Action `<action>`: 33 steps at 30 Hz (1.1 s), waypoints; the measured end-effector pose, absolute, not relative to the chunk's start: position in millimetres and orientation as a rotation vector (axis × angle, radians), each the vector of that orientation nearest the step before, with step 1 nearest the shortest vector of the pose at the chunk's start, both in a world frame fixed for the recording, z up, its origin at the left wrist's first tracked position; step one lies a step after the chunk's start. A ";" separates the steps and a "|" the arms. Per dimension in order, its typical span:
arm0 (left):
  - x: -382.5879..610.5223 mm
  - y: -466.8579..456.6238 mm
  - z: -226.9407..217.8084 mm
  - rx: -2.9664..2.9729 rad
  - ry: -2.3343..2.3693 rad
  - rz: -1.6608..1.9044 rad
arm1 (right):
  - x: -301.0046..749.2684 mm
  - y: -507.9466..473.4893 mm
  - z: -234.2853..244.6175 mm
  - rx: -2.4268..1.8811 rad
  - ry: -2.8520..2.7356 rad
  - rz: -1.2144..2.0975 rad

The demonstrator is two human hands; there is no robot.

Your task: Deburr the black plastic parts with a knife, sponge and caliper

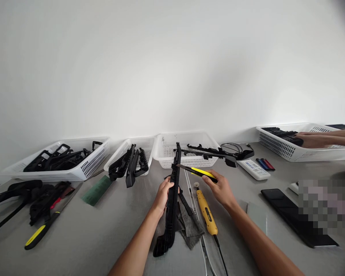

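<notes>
My left hand [162, 194] grips a long black plastic part [171, 207], which stands nearly lengthwise in front of me with its broad curved end toward me. My right hand [220, 188] is closed around a yellow and black utility knife [202, 172]. The knife's blade points left and meets, or nearly meets, the upper portion of the plastic part; exact contact is too small to tell. Below the hands lies a grey cloth [191, 230]. Beside it, under my right hand, rests a yellow corded rotary tool [207, 212] with a small disc at its tip.
White baskets of black parts stand along the wall: left basket [84, 168], narrow basket [107, 165], middle basket [163, 159], right basket [304, 153]. A co-worker's hand [313, 140] reaches into the right one. A yellow-handled saw [43, 232], green sheet [97, 190] and white calculator-like device [253, 169] lie about.
</notes>
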State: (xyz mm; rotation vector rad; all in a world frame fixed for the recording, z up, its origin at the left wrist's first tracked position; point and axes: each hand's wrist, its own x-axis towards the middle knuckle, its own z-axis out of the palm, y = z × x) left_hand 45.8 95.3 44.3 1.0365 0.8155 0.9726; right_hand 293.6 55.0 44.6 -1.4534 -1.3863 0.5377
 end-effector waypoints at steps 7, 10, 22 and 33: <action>45.3 100.7 38.0 1.051 0.755 0.973 | 294.1 55.6 45.1 -1.425 -1.424 0.575; 45.2 103.0 35.0 1.053 0.722 0.964 | 292.5 56.5 42.3 -1.421 -1.419 0.584; 46.6 101.9 34.4 1.063 0.764 0.979 | 290.8 54.0 44.7 -1.390 -1.472 0.611; 46.2 101.1 34.7 1.092 0.787 0.981 | 284.5 52.8 43.0 -1.361 -1.490 0.617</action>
